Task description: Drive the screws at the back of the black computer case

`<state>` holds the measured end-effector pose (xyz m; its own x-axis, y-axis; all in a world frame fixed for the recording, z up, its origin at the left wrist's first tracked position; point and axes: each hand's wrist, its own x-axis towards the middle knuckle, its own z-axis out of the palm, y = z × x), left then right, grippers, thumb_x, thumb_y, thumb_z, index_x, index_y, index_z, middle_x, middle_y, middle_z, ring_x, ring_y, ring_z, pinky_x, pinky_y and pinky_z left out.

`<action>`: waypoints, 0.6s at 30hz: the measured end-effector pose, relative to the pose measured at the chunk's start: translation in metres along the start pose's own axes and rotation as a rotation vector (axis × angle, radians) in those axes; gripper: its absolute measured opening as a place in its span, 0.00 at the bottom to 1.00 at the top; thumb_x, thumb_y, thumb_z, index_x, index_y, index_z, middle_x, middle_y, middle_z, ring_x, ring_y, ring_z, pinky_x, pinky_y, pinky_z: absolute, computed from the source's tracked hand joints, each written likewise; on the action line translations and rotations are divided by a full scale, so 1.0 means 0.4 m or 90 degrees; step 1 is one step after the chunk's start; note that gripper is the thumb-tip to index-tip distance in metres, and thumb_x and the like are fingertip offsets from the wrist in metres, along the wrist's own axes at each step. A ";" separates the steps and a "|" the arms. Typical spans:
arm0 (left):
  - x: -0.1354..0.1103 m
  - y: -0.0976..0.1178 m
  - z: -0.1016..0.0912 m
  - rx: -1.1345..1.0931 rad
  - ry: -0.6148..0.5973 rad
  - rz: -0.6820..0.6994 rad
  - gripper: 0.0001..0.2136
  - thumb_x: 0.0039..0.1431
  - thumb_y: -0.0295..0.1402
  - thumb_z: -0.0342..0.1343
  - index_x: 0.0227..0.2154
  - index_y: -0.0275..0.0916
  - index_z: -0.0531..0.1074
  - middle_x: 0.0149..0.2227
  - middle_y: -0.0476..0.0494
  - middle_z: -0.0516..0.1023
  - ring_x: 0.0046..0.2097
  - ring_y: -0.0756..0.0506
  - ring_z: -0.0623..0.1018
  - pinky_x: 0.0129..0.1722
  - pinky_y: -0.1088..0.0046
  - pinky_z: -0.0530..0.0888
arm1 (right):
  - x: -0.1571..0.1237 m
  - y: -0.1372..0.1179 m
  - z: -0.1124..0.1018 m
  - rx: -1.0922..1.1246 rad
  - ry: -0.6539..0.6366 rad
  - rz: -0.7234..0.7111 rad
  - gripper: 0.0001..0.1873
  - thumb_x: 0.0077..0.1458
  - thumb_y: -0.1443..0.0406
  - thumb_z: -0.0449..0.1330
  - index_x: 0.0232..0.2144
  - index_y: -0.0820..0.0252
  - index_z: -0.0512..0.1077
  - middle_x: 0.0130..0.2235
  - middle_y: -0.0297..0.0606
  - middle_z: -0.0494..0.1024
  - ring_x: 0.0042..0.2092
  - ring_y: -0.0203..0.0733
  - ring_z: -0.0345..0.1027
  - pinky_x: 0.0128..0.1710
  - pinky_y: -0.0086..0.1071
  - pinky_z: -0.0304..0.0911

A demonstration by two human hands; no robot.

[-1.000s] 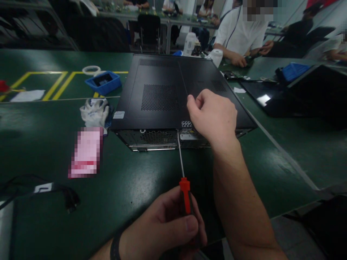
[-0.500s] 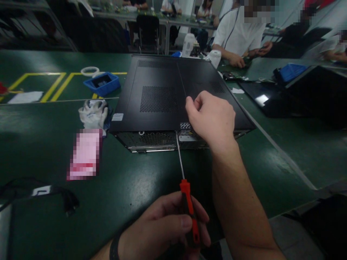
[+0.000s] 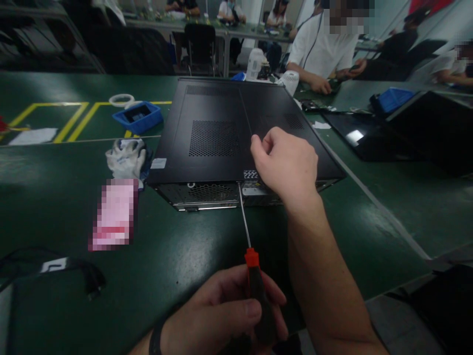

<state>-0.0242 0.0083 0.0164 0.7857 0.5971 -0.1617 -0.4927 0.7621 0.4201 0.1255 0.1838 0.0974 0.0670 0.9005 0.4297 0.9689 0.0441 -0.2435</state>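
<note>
A black desktop computer case (image 3: 207,106) lies flat on the green table, its rear panel (image 3: 212,192) facing me. My left hand (image 3: 225,305) is closed around the handle of a red and black screwdriver (image 3: 261,296). The screwdriver's shaft points away from me, and its tip meets the upper edge of the rear panel near the middle. My right hand (image 3: 286,160) rests on the top cover near the rear edge, its fingers curled under. Whatever those fingers hold, if anything, is hidden from view.
Left of the case are a blue bin (image 3: 138,118), a work glove (image 3: 127,158), a blurred pink item (image 3: 114,212) and a black cable (image 3: 88,276). A dark flat panel (image 3: 362,138) lies at the right. Across the table, a person in white (image 3: 318,44) handles parts.
The screwdriver handle has turned in my left hand, so its dark side now faces up instead of the red stripe. My right hand stays on the case. The view has shifted slightly.
</note>
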 end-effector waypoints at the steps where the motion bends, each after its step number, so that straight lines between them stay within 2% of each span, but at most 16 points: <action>1: 0.000 -0.001 0.000 0.003 -0.001 0.007 0.16 0.60 0.41 0.67 0.45 0.35 0.76 0.37 0.42 0.81 0.30 0.54 0.78 0.29 0.81 0.73 | 0.000 0.000 0.000 0.000 0.001 -0.001 0.20 0.65 0.52 0.52 0.32 0.57 0.76 0.32 0.41 0.79 0.36 0.46 0.72 0.38 0.38 0.60; 5: 0.001 -0.012 -0.014 0.042 -0.006 0.048 0.15 0.59 0.40 0.69 0.40 0.37 0.72 0.32 0.48 0.78 0.25 0.56 0.74 0.25 0.83 0.71 | 0.001 0.000 0.000 -0.001 0.002 -0.001 0.20 0.65 0.52 0.52 0.32 0.57 0.76 0.32 0.41 0.79 0.35 0.46 0.72 0.38 0.38 0.59; 10: 0.004 -0.022 -0.022 0.060 -0.007 0.065 0.17 0.58 0.40 0.70 0.40 0.40 0.67 0.30 0.50 0.77 0.22 0.57 0.72 0.21 0.86 0.66 | 0.002 0.000 0.002 -0.003 -0.005 0.006 0.20 0.65 0.52 0.53 0.32 0.57 0.76 0.32 0.42 0.79 0.36 0.45 0.72 0.39 0.38 0.60; 14: 0.002 -0.010 -0.005 0.044 -0.007 0.049 0.17 0.60 0.43 0.68 0.42 0.37 0.71 0.29 0.49 0.77 0.24 0.57 0.72 0.25 0.85 0.69 | 0.002 0.002 0.003 -0.003 0.000 0.006 0.21 0.65 0.51 0.52 0.33 0.57 0.76 0.32 0.42 0.79 0.36 0.45 0.72 0.39 0.38 0.60; 18: -0.001 0.003 0.006 0.013 0.005 0.006 0.18 0.61 0.43 0.66 0.46 0.34 0.76 0.34 0.42 0.80 0.29 0.54 0.77 0.28 0.81 0.71 | 0.001 0.000 -0.001 -0.002 0.001 0.002 0.20 0.65 0.51 0.52 0.32 0.56 0.76 0.32 0.41 0.80 0.35 0.45 0.71 0.37 0.37 0.59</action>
<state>-0.0242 0.0082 0.0190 0.7785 0.6057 -0.1644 -0.4917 0.7514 0.4400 0.1257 0.1840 0.0976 0.0703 0.9002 0.4297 0.9696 0.0396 -0.2416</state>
